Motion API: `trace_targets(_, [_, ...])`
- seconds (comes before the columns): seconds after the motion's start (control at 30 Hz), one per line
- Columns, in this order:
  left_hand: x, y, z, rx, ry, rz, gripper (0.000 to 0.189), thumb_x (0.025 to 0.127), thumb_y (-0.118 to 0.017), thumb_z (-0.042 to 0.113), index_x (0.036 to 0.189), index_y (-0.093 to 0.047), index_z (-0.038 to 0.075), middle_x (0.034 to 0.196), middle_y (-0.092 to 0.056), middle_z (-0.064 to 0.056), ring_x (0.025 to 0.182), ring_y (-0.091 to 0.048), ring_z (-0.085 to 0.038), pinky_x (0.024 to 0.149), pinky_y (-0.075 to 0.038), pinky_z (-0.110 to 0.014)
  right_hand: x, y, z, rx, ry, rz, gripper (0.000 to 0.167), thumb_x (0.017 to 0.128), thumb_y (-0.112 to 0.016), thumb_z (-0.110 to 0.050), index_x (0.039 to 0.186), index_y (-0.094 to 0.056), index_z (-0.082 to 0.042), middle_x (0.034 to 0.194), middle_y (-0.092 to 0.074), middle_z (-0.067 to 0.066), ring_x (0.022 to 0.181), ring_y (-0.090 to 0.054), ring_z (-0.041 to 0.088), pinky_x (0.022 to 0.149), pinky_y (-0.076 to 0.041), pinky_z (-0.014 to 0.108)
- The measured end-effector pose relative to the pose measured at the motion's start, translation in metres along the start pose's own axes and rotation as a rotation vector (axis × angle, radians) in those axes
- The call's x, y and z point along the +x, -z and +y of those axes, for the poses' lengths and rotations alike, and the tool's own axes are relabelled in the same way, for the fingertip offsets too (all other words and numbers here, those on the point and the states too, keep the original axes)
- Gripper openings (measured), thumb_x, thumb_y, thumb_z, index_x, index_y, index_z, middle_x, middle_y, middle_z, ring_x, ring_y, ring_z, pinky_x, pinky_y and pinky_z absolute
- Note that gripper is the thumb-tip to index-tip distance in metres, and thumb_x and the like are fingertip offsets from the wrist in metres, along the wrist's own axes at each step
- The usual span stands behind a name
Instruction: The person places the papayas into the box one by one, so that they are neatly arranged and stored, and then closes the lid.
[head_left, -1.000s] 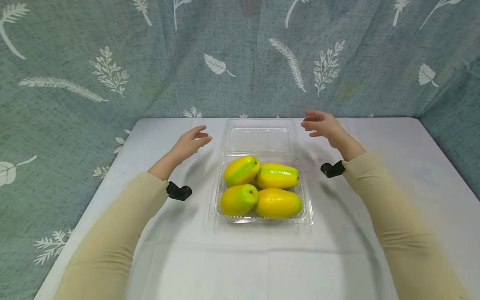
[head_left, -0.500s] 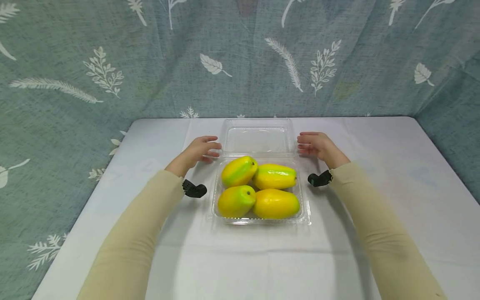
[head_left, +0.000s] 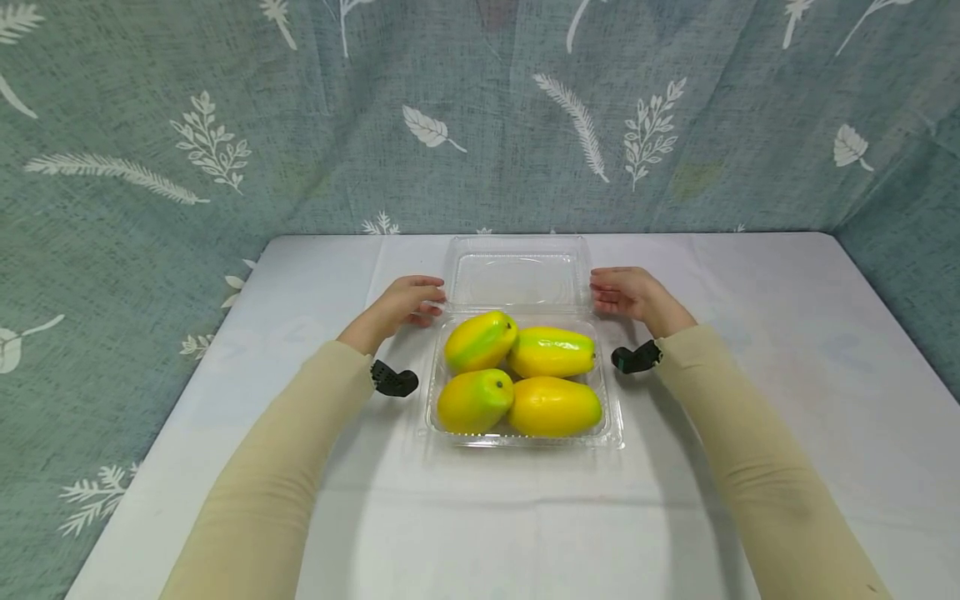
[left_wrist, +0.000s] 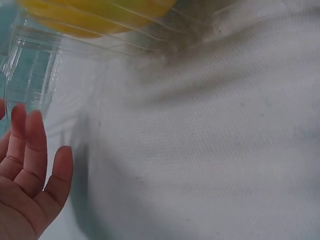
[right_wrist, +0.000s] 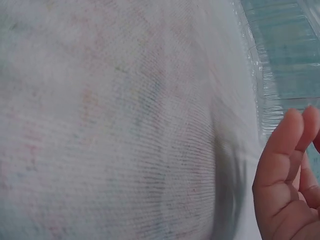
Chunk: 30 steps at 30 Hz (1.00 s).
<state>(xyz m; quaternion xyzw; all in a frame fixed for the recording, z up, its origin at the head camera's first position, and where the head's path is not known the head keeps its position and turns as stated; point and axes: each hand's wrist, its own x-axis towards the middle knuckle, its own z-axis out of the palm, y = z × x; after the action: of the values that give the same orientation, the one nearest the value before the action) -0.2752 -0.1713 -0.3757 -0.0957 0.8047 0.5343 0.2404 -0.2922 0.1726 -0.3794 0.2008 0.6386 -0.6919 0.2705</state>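
A clear plastic clamshell box (head_left: pixel 615 421) lies opened flat, its hinged lid (head_left: pixel 517 279) folded back on the far side. Several yellow-green fruits (head_left: pixel 555 407), like papayas or mangoes, fill the near half. At the lid's left edge my left hand (head_left: pixel 408 302) has its fingertips at the rim; in the left wrist view its fingers (left_wrist: pixel 35 150) are loosely extended. My right hand (head_left: pixel 626 292) is at the lid's right edge, with lightly bent fingers (right_wrist: pixel 282 145) beside the clear plastic in the right wrist view. Whether either hand actually touches the lid, I cannot tell.
The box rests on a table with a white cloth (head_left: pixel 487 533). A grey-green curtain (head_left: pixel 480 117) with white leaf prints hangs behind the table's far edge and along the sides. A black wrist device (head_left: pixel 395 379) sticks out from the left cuff, another wrist device (head_left: pixel 636 358) from the right.
Both hands have come inward and lower, from apart above the table to the two sides of the lid. During the last half second they moved only slightly. Box and fruits stayed put.
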Motion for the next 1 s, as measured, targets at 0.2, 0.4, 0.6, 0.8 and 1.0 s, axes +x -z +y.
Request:
trace_targets(0.2, [0.001, 0.000, 0.004, -0.009, -0.006, 0.021, 0.047, 0.092, -0.051, 0.015, 0.137, -0.040, 0.008, 0.118, -0.052, -0.011, 0.073, -0.057, -0.010, 0.071, -0.051, -0.024, -0.001, -0.002, -0.002, -0.004, 0.006, 0.006, 0.049, 0.093, -0.051, -0.009, 0.140, -0.035, -0.008, 0.077, -0.057, 0.000, 0.060, -0.053, 0.011, 0.060, -0.051, 0.022])
trace_targets(0.4, [-0.002, 0.001, 0.009, 0.004, -0.060, 0.030, 0.050, 0.091, -0.052, 0.014, 0.139, -0.038, 0.009, 0.127, -0.050, -0.016, 0.094, -0.058, -0.023, 0.089, -0.047, -0.035, -0.009, -0.001, -0.006, -0.031, 0.067, -0.002, 0.053, 0.091, -0.053, -0.008, 0.141, -0.033, -0.009, 0.086, -0.057, 0.002, 0.061, -0.056, 0.011, 0.064, -0.052, 0.023])
trace_targets(0.6, [-0.007, 0.004, 0.010, 0.012, -0.114, 0.067, 0.050, 0.091, -0.055, 0.016, 0.137, -0.039, 0.011, 0.120, -0.054, -0.014, 0.106, -0.055, -0.033, 0.092, -0.046, -0.038, -0.021, 0.000, -0.013, -0.066, 0.173, -0.033, 0.057, 0.090, -0.054, -0.005, 0.142, -0.031, -0.008, 0.082, -0.058, 0.001, 0.063, -0.059, 0.011, 0.066, -0.052, 0.023])
trace_targets(0.8, [-0.013, 0.008, 0.010, 0.036, -0.208, 0.093, 0.046, 0.091, -0.056, 0.017, 0.133, -0.043, 0.005, 0.110, -0.057, -0.013, 0.100, -0.056, -0.034, 0.087, -0.047, -0.038, -0.032, 0.003, -0.015, -0.191, 0.261, -0.051, 0.056, 0.091, -0.053, -0.006, 0.142, -0.029, -0.006, 0.101, -0.055, 0.006, 0.089, -0.060, 0.018, 0.078, -0.052, 0.025])
trace_targets(1.0, [-0.022, 0.009, 0.014, 0.055, -0.247, 0.122, 0.041, 0.091, -0.056, 0.019, 0.128, -0.047, 0.004, 0.111, -0.057, -0.014, 0.097, -0.057, -0.032, 0.085, -0.047, -0.037, -0.041, 0.003, -0.015, -0.315, 0.323, -0.025, 0.048, 0.094, -0.048, -0.009, 0.139, -0.033, -0.004, 0.114, -0.051, 0.010, 0.103, -0.055, 0.023, 0.085, -0.049, 0.028])
